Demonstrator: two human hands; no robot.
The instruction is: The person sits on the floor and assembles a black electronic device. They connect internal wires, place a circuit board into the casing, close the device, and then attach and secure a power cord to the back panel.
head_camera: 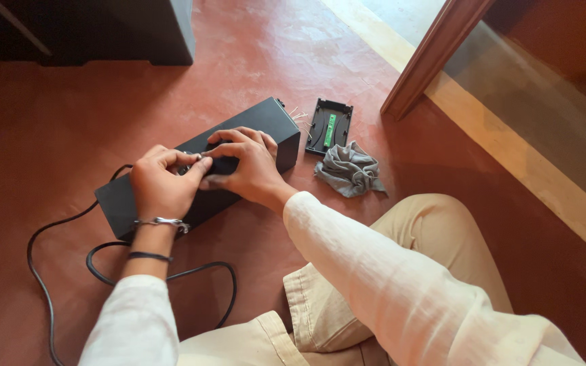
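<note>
I have a single head-worn view, looking steeply down from close above my own lap at the red floor (pixel 49 122), with both forearms entering from six o'clock, a black box (pixel 266 125) near centre and a wooden door frame (pixel 435 54) at two o'clock.

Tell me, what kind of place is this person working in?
Probably a room in a home, not a workshop: the person sits on a polished red floor beside a wooden door frame, both hands on a long black box lying on the ground.
</note>
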